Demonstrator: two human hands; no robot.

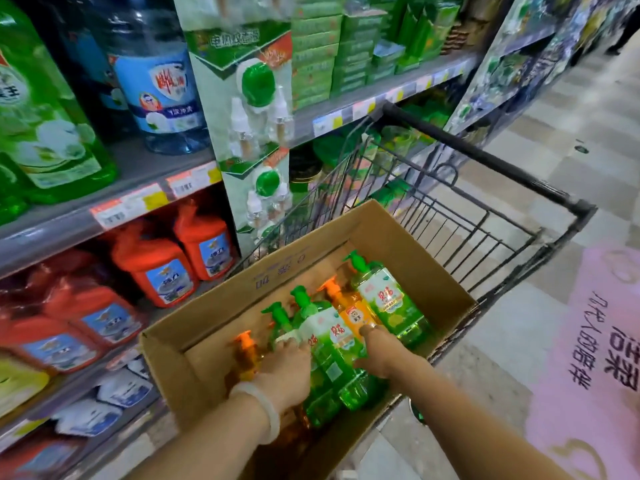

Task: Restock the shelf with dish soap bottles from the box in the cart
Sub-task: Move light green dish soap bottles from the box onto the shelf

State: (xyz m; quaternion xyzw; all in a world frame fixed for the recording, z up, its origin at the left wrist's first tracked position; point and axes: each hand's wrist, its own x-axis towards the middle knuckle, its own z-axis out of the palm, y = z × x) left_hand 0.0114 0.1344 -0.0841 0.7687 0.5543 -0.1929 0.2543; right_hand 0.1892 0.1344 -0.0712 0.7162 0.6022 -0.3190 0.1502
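An open cardboard box (408, 244) sits in a black wire cart (485, 157). Inside lie several pump bottles of dish soap, green ones (388, 303) and orange ones (351, 311). My left hand (284, 368) reaches into the box and closes around a green bottle (284, 327) at the left of the bunch. My right hand (381, 351) rests on the middle green bottle (332, 344), fingers wrapped on its side. Another orange bottle (246, 351) lies left of my left hand. The shelf (69, 220) stands to the left.
The shelf holds large green jugs (45, 133), a blue jug (162, 91) and red jugs (166, 268). A hanging strip of green-capped refills (258, 116) hangs by the cart's corner. A pink floor mat (595, 341) lies to the right of the cart.
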